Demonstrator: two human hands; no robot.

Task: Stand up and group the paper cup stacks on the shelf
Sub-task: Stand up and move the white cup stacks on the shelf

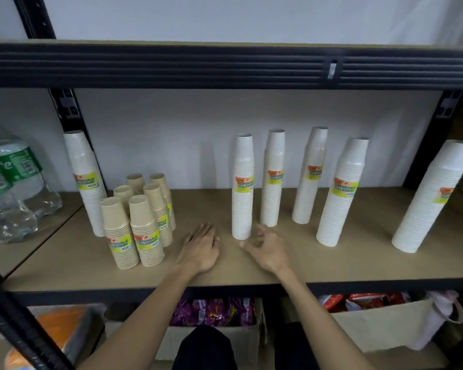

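On the tan wooden shelf (305, 263), the nearest tall white paper cup stack (242, 188) stands upright just beyond the empty, loosely spread right hand (265, 249), closer to it than the flat, empty left hand (201, 247).

Empty left hand (201, 247), right hand (265, 249) on shelf (332, 265), cup stacks (242, 186) upright

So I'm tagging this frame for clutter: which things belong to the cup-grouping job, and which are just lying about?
Job: six white cup stacks, nearest the hands; brown cup stacks; shelf; left hand and right hand, both empty.

Lying about: water bottles; snack boxes below.
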